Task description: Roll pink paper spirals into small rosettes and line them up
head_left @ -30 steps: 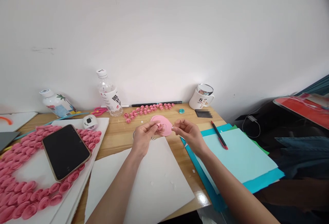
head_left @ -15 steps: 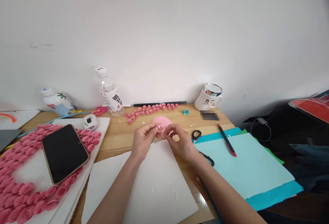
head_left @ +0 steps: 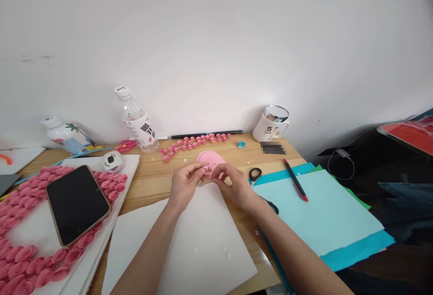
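In the head view, the left hand (head_left: pixel 182 186) has thumb and forefinger closed on a pink paper piece (head_left: pixel 206 170), held above the counter (head_left: pixel 150 180) at the far edge of a white foam board (head_left: pixel 196 245). The right hand (head_left: pixel 239 189) meets it from the other side, its fingers (head_left: pixel 226 170) bent and nearly together at the paper; whether they grip it cannot be told. Just behind lie overlapping pink paper circles (head_left: pixel 209 156). Beyond them, rolled pink paper flowers (head_left: pixel 198 141) run before a black pen (head_left: pixel 207 134), with one teal paper roll (head_left: pixel 241 145) near their right end. Black-handled scissors (head_left: pixel 255 174), partly hidden by the right forearm, lie beside light-blue paper (head_left: pixel 321 211) bearing a black-and-red pen (head_left: pixel 295 180). On the left, a smartphone (head_left: pixel 79 205) rests on pink paper roses (head_left: pixel 43 279).
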Motion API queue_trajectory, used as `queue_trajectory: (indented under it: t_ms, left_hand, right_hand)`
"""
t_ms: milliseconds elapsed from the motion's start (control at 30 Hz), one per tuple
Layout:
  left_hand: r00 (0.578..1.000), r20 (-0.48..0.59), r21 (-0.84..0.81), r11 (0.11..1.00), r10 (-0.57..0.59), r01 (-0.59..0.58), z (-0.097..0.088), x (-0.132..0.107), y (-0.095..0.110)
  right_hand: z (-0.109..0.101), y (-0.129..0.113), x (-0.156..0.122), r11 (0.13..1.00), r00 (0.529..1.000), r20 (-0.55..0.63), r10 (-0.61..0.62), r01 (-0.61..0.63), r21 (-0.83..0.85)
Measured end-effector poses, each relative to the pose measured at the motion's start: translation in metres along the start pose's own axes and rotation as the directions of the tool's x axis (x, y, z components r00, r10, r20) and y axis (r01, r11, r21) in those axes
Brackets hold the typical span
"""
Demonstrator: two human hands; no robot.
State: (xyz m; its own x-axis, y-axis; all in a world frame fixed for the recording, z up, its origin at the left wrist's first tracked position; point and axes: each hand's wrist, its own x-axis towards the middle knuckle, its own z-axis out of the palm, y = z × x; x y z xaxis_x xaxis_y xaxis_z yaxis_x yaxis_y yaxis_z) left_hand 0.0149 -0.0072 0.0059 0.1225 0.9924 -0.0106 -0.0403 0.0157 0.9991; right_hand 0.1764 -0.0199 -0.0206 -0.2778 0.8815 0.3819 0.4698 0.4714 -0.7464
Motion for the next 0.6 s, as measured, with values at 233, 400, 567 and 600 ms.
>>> queue_trajectory:
  t_ms: [233,400,567,600]
  left_hand:
    - [0.999,0.033,0.031,1.0,-0.001,0.0,-0.0009,-0.0005,0.0025]
    - [0.998,0.056,0.042,0.999,0.006,-0.009,0.0005,-0.0019,0.004]
    - [0.998,0.066,0.042,0.999,0.026,-0.028,0.0004,-0.0014,0.0016]
    - [0.998,0.043,0.041,0.998,0.035,-0.037,-0.0007,-0.0006,0.0005]
  right_hand:
    - [0.0001,0.0002,-0.0013,1.0,1.0,0.028,-0.004,0.003,0.019]
    - [0.0001,-0.0004,-0.001,1.0,1.0,0.013,-0.01,0.01,0.001]
    - [-0.0022,-0.0034,0.0006,1.0,1.0,0.002,0.006,-0.006,0.018]
    - [-0.0023,-0.0036,0.0009,1.0,1.0,0.001,0.015,-0.015,0.019]
